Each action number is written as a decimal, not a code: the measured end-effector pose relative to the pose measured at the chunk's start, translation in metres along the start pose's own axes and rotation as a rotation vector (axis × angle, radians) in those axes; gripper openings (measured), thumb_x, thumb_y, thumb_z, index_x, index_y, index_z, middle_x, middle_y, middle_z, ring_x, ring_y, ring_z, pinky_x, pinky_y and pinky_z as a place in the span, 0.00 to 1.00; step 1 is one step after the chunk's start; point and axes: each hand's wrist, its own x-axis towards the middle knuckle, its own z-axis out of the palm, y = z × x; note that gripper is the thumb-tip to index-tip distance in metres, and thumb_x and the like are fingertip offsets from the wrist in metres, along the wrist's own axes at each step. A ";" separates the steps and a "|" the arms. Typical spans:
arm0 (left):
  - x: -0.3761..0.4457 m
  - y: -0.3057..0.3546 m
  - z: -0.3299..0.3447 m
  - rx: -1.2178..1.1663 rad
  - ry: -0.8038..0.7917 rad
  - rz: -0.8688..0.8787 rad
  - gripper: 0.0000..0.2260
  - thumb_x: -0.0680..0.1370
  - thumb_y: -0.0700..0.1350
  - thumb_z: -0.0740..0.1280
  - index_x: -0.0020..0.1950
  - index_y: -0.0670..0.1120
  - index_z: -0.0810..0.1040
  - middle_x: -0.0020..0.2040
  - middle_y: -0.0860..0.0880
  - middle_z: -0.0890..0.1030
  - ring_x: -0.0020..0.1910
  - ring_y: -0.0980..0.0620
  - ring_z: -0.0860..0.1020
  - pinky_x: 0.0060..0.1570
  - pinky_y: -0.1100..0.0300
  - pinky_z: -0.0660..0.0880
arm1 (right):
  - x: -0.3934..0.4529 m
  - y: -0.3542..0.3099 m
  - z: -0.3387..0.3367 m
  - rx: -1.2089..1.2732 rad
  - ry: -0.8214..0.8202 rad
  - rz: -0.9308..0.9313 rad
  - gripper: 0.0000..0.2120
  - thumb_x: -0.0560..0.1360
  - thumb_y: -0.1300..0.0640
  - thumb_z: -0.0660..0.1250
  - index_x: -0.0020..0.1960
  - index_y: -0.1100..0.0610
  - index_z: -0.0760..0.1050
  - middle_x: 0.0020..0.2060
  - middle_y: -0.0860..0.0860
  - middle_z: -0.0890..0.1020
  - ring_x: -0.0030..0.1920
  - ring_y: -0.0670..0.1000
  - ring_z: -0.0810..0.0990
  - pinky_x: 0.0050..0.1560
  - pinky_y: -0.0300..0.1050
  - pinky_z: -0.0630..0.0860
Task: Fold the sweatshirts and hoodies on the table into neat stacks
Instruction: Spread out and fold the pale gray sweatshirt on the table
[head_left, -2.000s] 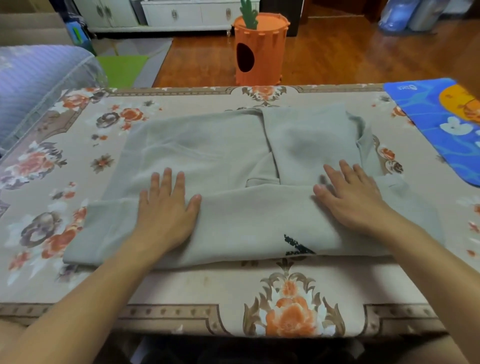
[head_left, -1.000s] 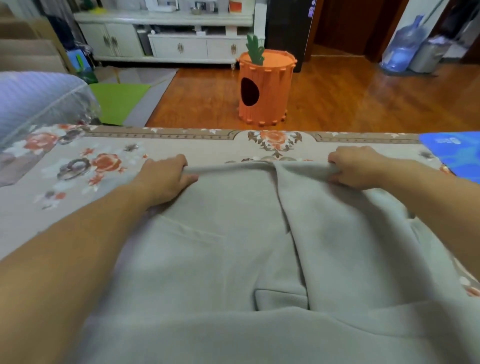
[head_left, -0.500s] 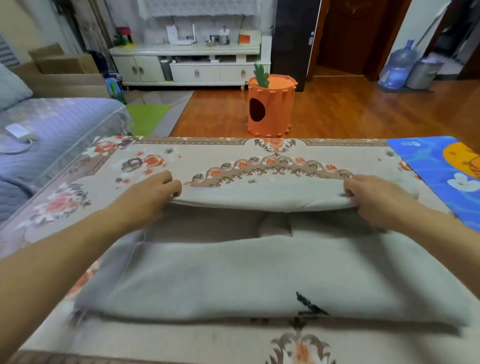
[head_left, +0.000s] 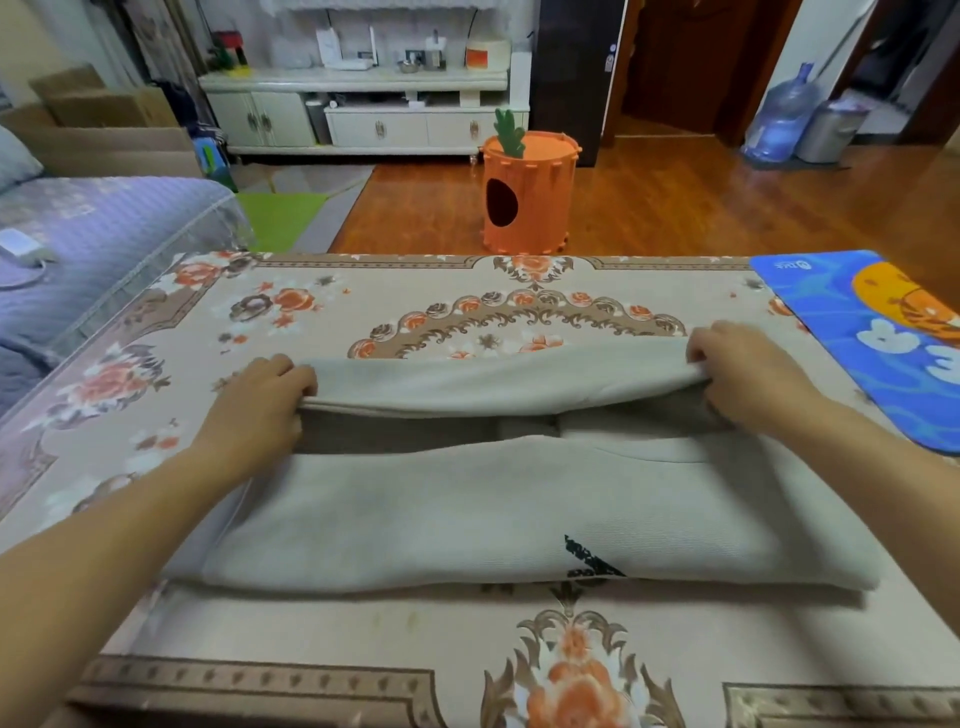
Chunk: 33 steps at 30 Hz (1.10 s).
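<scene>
My left hand (head_left: 260, 410) pinches the far fold of the grey sweatshirt (head_left: 493, 514) at its left end, fingers curled over the cloth. My right hand (head_left: 748, 374) grips the same fold at its right end. The fold is lifted clear of the near folded band. The sweatshirt lies across the middle of the floral tablecloth (head_left: 363, 639). A blue mat (head_left: 852, 332) lies at far right.
</scene>
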 end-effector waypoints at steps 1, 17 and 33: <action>0.007 0.006 -0.004 0.035 -0.026 -0.039 0.12 0.73 0.35 0.68 0.51 0.50 0.75 0.51 0.45 0.77 0.48 0.45 0.71 0.46 0.49 0.73 | 0.014 0.001 -0.006 0.018 0.043 0.039 0.14 0.71 0.67 0.68 0.53 0.53 0.75 0.51 0.55 0.76 0.56 0.59 0.73 0.50 0.53 0.75; 0.126 0.221 0.046 -0.159 -0.161 0.355 0.27 0.83 0.56 0.60 0.82 0.57 0.59 0.83 0.43 0.55 0.80 0.39 0.55 0.78 0.47 0.53 | 0.105 0.023 0.040 0.090 0.027 -0.096 0.32 0.80 0.41 0.58 0.79 0.53 0.60 0.77 0.59 0.63 0.76 0.62 0.60 0.77 0.56 0.55; 0.112 0.119 0.051 -0.154 -0.250 0.133 0.29 0.77 0.36 0.62 0.78 0.53 0.68 0.79 0.50 0.67 0.74 0.43 0.69 0.67 0.48 0.72 | 0.152 0.003 0.027 -0.254 -0.252 -0.186 0.20 0.75 0.58 0.65 0.66 0.46 0.71 0.62 0.52 0.78 0.69 0.58 0.69 0.77 0.61 0.50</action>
